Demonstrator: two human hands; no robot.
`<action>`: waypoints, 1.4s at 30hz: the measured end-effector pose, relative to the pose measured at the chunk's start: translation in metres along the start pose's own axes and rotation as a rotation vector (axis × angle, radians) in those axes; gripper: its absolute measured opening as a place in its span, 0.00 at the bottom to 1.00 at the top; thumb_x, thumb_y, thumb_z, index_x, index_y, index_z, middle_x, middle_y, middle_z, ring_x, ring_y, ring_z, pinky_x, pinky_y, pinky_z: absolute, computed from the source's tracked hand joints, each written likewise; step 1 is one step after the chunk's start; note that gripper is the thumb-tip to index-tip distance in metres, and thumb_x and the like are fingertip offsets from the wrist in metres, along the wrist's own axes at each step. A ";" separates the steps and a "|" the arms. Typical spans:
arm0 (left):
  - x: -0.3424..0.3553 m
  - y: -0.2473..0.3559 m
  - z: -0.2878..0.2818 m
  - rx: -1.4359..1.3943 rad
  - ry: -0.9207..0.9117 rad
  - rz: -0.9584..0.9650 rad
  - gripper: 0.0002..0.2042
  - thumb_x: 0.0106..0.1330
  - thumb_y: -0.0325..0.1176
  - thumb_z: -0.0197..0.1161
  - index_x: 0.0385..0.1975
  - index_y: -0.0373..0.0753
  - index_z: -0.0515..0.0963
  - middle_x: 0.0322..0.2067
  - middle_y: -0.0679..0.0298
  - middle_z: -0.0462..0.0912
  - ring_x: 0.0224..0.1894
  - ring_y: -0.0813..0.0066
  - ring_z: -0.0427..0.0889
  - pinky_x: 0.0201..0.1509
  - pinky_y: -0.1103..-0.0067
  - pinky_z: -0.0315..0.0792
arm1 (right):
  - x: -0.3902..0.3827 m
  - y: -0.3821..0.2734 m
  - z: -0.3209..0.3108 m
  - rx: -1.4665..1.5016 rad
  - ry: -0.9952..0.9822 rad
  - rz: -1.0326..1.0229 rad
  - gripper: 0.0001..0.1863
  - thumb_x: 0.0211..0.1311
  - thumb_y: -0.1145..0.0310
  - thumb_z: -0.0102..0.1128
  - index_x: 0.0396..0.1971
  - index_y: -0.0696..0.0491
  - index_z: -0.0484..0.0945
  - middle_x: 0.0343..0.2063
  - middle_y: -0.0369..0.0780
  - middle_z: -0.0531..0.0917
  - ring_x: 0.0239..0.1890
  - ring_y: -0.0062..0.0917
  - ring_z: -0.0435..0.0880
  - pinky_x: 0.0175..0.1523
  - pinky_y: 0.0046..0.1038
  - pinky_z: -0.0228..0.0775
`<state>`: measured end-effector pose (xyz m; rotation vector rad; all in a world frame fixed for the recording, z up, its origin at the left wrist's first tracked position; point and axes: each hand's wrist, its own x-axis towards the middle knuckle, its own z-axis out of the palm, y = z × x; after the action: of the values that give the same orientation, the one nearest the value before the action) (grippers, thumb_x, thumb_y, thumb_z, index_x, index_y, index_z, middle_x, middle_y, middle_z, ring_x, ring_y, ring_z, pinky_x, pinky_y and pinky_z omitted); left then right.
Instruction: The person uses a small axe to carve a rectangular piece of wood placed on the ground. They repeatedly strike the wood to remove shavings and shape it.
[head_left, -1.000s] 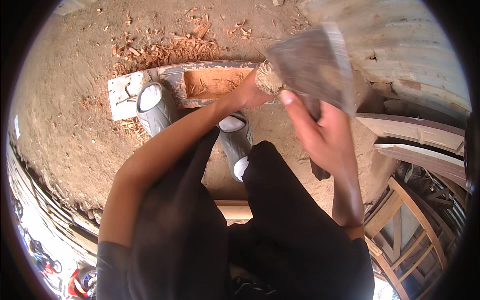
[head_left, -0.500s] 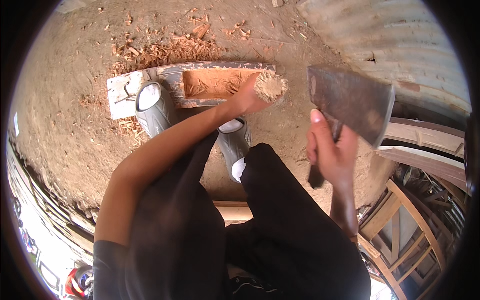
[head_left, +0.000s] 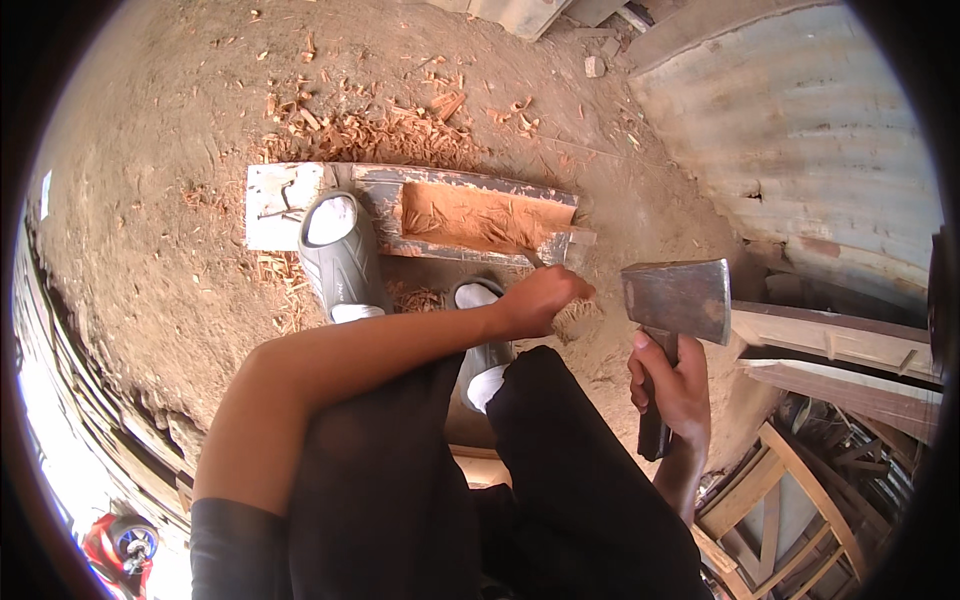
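My left hand (head_left: 545,298) is closed round a chisel (head_left: 533,258). Its blade slants toward the near right edge of a carved wooden board (head_left: 335,178), while its frayed handle end shows below my fist. The board lies on the ground with a long hollowed recess (head_left: 470,212) in it, reddish inside and strewn with shavings. Off to the right, my right hand (head_left: 680,385) grips the dark handle of a hatchet (head_left: 680,295). The hatchet head is raised, apart from the chisel.
My left shoe (head_left: 340,260) rests against the board's left part, the right shoe (head_left: 484,350) just nearer. Wood shavings (head_left: 390,135) lie beyond the board. A corrugated metal sheet (head_left: 810,150) stands at right, with planks (head_left: 840,345) and a wooden frame (head_left: 775,490) below it.
My left hand has drawn nearer and turned, so the chisel blade now shows and its handle end points toward me. The hatchet has come lower, its head more level. The view has shifted.
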<state>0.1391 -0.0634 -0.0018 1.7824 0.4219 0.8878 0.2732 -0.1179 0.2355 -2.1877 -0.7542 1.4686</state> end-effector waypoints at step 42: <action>0.067 -0.009 -0.080 -0.460 0.374 -0.744 0.17 0.62 0.32 0.68 0.49 0.34 0.78 0.42 0.60 0.84 0.45 0.70 0.81 0.52 0.72 0.74 | 0.010 -0.018 0.022 -0.063 -0.115 -0.150 0.19 0.73 0.59 0.58 0.23 0.54 0.71 0.13 0.32 0.71 0.13 0.15 0.69 0.19 0.21 0.58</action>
<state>0.1250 0.0357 0.0286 0.9157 0.9590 0.6933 0.2521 -0.0971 0.2313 -2.0554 -0.9929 1.5231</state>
